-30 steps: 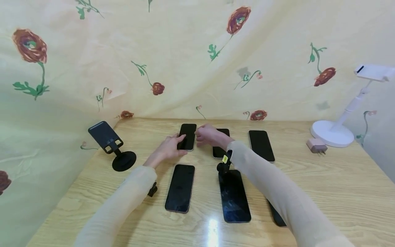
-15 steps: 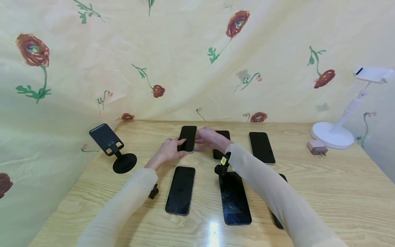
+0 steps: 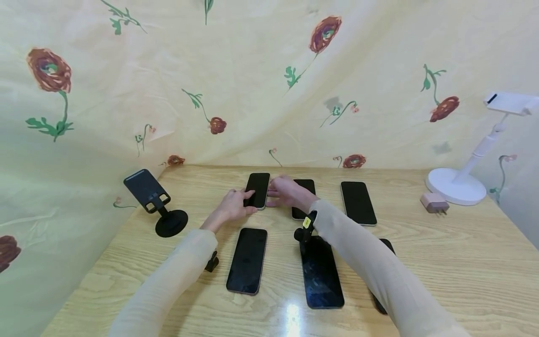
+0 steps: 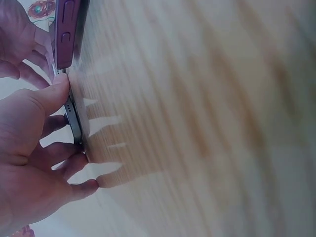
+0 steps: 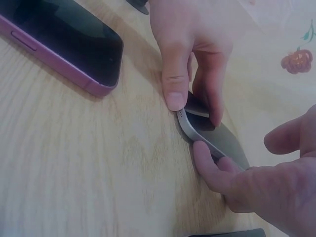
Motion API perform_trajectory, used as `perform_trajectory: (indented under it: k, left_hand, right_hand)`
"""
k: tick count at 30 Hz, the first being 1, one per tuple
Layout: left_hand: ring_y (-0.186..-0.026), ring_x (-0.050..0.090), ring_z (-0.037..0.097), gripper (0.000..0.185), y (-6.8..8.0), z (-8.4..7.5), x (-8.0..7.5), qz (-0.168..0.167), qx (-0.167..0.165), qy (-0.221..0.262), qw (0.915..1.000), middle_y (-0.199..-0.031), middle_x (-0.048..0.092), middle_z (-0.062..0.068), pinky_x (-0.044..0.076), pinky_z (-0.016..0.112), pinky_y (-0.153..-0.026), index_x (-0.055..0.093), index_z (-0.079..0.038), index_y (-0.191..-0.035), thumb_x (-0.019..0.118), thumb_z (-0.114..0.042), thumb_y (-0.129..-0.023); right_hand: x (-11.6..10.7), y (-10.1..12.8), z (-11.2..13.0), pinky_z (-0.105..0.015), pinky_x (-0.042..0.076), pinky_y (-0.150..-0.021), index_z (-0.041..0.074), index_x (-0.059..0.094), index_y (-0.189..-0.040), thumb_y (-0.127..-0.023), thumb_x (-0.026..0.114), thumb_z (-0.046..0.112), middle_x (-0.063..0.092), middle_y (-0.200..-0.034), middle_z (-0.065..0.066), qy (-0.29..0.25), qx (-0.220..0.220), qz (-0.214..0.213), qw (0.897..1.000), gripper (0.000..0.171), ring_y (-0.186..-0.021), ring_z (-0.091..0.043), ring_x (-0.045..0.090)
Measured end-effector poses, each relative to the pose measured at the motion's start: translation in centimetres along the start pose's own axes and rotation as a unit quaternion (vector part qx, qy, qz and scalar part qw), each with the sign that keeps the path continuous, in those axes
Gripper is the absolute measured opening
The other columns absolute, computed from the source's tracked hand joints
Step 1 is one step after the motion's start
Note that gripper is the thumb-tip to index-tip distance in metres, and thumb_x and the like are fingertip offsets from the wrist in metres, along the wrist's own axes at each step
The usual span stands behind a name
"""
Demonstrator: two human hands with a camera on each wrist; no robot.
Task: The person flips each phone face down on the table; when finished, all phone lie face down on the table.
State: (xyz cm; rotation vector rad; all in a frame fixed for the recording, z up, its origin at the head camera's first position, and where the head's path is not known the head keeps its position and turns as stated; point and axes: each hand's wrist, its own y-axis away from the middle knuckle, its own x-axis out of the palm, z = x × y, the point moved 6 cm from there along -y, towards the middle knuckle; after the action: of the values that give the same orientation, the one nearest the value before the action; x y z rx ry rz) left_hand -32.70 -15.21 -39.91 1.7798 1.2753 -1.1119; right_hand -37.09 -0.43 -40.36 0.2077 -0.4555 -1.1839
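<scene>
A black-screened smartphone [image 3: 259, 187] with a silver edge lies flat at the back of the table, between both hands. My left hand [image 3: 232, 206] holds it at its near left corner; in the right wrist view the thumb sits on the bottom edge and a finger reaches onto the screen. The right hand [image 3: 288, 192] rests its fingertips along the phone's right edge, thumb raised apart from it. Under the right wrist, another black smartphone [image 3: 297, 213] is partly covered. A purple-edged smartphone [image 3: 247, 261] lies nearer, in front of the left hand.
More dark smartphones lie in rows: one at back right [image 3: 358, 202], a front-middle one [image 3: 322, 276], and one partly under the right sleeve [image 3: 387, 244]. A black phone stand [image 3: 170, 223] is at left. At right are a white stand [image 3: 456, 186] and a charger plug [image 3: 434, 203].
Both hands stay at the same smartphone, with only slight finger shifts. The right forearm has moved slightly, showing more of the front-right phone. The head view has tilted a little.
</scene>
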Motion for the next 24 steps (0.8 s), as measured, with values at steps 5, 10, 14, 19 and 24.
perform_trajectory:
  k: [5,10,14,19,24]
  left_hand:
    - [-0.134,0.036,0.044,0.064,-0.18,0.30,0.13,0.003,-0.003,0.015,0.9999,-0.155,0.032,0.024,0.030,0.050,-0.111,0.043,-0.006,-0.151,0.069,-0.027,-0.096]
    - [-0.136,0.034,0.043,0.065,-0.10,0.40,0.13,0.006,-0.005,0.023,0.9997,-0.155,0.032,0.023,0.028,0.050,-0.112,0.042,-0.007,-0.153,0.068,-0.028,-0.097]
    - [-0.138,0.033,0.044,0.064,0.00,0.29,-0.01,0.006,0.003,0.024,0.9997,-0.154,0.035,0.022,0.028,0.050,-0.112,0.041,-0.008,-0.153,0.068,-0.026,-0.097]
    - [-0.137,0.033,0.047,0.063,-0.05,-0.19,-0.11,0.009,0.028,0.009,0.9995,-0.151,0.038,0.026,0.029,0.051,-0.112,0.040,-0.008,-0.154,0.066,-0.024,-0.099]
    - [-0.136,0.035,0.049,0.063,-0.12,-0.34,-0.03,0.016,0.040,-0.006,0.9991,-0.150,0.036,0.031,0.031,0.051,-0.111,0.036,-0.010,-0.156,0.063,-0.023,-0.101]
  right_hand:
    - [0.06,-0.04,0.00,-0.052,0.049,-0.094,0.005,0.036,-0.081,-0.092,0.036,-0.011,0.040,-0.098,-0.011,0.001,-0.006,0.007,1.000,0.019,-0.096,-0.026,0.045]
    - [-0.02,-0.19,-0.19,-0.049,0.050,-0.092,0.004,0.038,-0.074,-0.093,0.036,-0.012,0.043,-0.097,-0.012,0.004,-0.006,0.015,1.000,0.025,-0.089,-0.023,0.047]
    - [0.08,-0.29,-0.37,-0.043,0.052,-0.090,-0.008,0.049,-0.104,-0.097,0.036,-0.010,0.046,-0.103,-0.013,0.016,-0.010,0.026,0.999,0.015,-0.087,-0.020,0.049]
    - [0.24,-0.20,-0.46,-0.034,0.053,-0.082,-0.011,0.029,-0.149,-0.100,0.040,-0.007,0.049,-0.109,-0.016,0.060,-0.026,0.049,0.997,0.050,-0.087,-0.018,0.050]
    - [0.62,0.20,-0.60,-0.031,0.054,-0.078,0.001,0.029,-0.155,-0.097,0.043,-0.011,0.056,-0.113,-0.021,0.119,-0.038,0.086,0.988,0.061,-0.089,-0.023,0.058]
